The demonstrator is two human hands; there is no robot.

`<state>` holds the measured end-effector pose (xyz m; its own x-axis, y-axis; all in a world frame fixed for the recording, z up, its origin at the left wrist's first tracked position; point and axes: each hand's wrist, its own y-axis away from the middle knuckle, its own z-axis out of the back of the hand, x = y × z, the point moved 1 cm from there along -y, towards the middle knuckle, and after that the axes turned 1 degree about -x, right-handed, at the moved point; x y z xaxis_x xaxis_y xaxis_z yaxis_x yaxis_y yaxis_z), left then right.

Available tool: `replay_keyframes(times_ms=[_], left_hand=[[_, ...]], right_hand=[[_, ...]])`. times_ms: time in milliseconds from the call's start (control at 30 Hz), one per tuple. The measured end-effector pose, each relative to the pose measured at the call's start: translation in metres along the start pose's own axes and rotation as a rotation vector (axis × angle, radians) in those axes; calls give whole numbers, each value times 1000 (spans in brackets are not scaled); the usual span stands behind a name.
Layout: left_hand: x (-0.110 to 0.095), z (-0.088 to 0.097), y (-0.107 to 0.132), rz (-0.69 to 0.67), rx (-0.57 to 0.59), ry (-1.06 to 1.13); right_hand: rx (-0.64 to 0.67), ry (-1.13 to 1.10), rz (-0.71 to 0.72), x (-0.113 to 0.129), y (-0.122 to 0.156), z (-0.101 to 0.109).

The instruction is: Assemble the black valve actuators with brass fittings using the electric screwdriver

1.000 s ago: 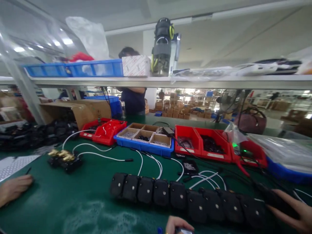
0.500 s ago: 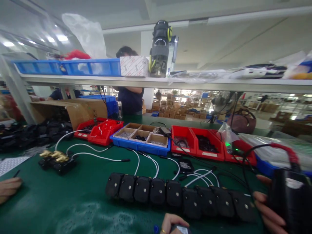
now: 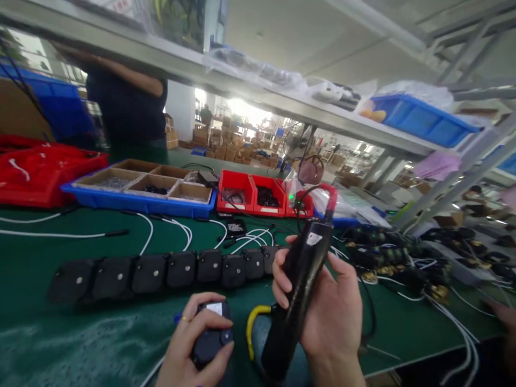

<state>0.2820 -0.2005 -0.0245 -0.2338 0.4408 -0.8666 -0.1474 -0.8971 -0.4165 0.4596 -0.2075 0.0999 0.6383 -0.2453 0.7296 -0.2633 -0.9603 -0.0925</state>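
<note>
My left hand (image 3: 186, 338) is closed around a small black housing (image 3: 207, 346) with a white label and a round knob at its corner. My right hand (image 3: 336, 309) grips a black electric screwdriver (image 3: 300, 285), its cord end wrapped in red and pointing up; its lower tip is hidden. Behind both hands, a row of similar black housings (image 3: 148, 273) with white cables runs across the green table (image 3: 100, 344). Below the screwdriver lies a blue-green rounded object (image 3: 262, 325) with a yellow band, partly covered.
A blue tray (image 3: 141, 203) with cardboard compartments and red bins (image 3: 236, 207) line the back. More black parts with brass fittings (image 3: 439, 293) and white cables lie at right, near another person's hand (image 3: 502, 312). A shelf (image 3: 250, 83) crosses above; a person (image 3: 129, 102) stands behind.
The view has swung to the right. My left hand with the black housing shows more fully, and the electric screwdriver in my right hand is nearer the view's middle.
</note>
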Motion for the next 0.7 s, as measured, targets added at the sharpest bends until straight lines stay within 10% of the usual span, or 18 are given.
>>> replay_keyframes(times_ms=[300, 700], left_hand=[[-7, 4, -2, 64, 81, 25], [-12, 3, -2, 26, 92, 26]], right_hand=[[170, 391, 468, 12, 26, -26], [356, 355, 379, 12, 23, -27]])
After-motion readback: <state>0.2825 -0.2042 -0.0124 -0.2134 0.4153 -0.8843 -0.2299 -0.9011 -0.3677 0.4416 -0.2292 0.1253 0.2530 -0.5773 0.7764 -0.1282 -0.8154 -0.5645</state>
